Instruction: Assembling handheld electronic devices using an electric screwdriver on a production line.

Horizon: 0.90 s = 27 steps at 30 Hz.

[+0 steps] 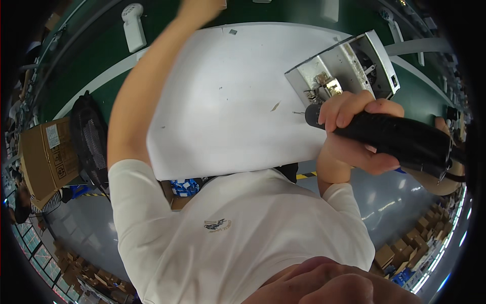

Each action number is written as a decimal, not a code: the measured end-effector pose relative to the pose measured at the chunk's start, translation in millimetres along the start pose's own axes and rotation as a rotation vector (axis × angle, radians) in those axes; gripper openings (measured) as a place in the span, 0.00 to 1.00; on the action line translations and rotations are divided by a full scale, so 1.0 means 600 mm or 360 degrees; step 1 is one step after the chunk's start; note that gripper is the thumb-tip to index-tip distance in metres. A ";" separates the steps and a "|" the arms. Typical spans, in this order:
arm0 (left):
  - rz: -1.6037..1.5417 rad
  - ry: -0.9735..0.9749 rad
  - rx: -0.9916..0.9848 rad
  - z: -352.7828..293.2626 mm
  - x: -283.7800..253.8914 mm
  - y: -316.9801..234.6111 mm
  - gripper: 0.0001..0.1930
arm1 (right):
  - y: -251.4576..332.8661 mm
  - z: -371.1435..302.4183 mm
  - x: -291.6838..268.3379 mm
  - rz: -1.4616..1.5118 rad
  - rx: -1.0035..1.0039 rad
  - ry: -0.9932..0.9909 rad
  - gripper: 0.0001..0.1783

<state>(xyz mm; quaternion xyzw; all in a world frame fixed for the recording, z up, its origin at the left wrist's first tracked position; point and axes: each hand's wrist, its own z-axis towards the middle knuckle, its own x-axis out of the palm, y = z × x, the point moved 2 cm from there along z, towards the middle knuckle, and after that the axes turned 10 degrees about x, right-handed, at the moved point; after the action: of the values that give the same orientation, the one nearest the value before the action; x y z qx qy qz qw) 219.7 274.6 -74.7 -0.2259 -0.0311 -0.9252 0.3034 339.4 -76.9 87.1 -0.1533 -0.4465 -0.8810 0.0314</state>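
My right hand (354, 114) is closed around a black electric screwdriver (400, 134). Its thin bit (298, 112) points left over the white work surface, and a dark cord leaves its rear end. Just beyond this hand lies an open metal housing (349, 66), tilted at the far right of the surface. A shiny metal bracket and dark parts show inside it. My left arm reaches far forward, past the edge of the white surface. At the top border my left hand (200, 11) is blurred and partly cut off, so its fingers and any hold cannot be made out.
Small dark scraps and a brownish sliver (275, 106) lie on the white surface (223, 126). White devices (133, 30) stand on the green bench beyond. To the left are a black mesh-backed chair (90, 137) and a cardboard box (48, 157). Another person's arm (438, 182) shows at the right.
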 end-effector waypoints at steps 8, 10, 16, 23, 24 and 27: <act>0.3662 -0.0440 -0.1841 0.165 -0.099 0.210 0.14 | 0.006 -0.005 -0.003 0.0036 -0.0029 -0.0127 0.39; 0.3660 -0.0543 -0.1854 0.182 -0.103 0.217 0.16 | 0.009 -0.006 -0.005 0.0013 -0.0026 -0.0152 0.39; 0.3522 -0.0517 -0.2160 0.232 -0.099 0.296 0.21 | 0.011 -0.005 -0.007 0.0105 -0.0001 -0.0133 0.38; 0.3235 -0.1239 -0.1491 0.177 -0.129 0.231 0.31 | 0.009 0.003 -0.016 0.0210 -0.0090 -0.0130 0.40; 0.2756 -0.1519 -0.0839 0.173 -0.084 0.213 0.33 | 0.010 0.003 -0.021 0.0225 -0.0123 -0.0164 0.40; 0.2189 -0.1818 -0.0782 0.174 0.130 0.255 0.24 | 0.019 -0.006 -0.033 0.0227 -0.0141 -0.0178 0.42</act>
<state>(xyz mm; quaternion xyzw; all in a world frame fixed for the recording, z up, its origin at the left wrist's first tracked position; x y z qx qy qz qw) 293.8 127.7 40.9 -0.6742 0.1619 -0.2706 0.6678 359.8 -88.5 88.0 -0.2348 -0.3960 -0.8855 0.0624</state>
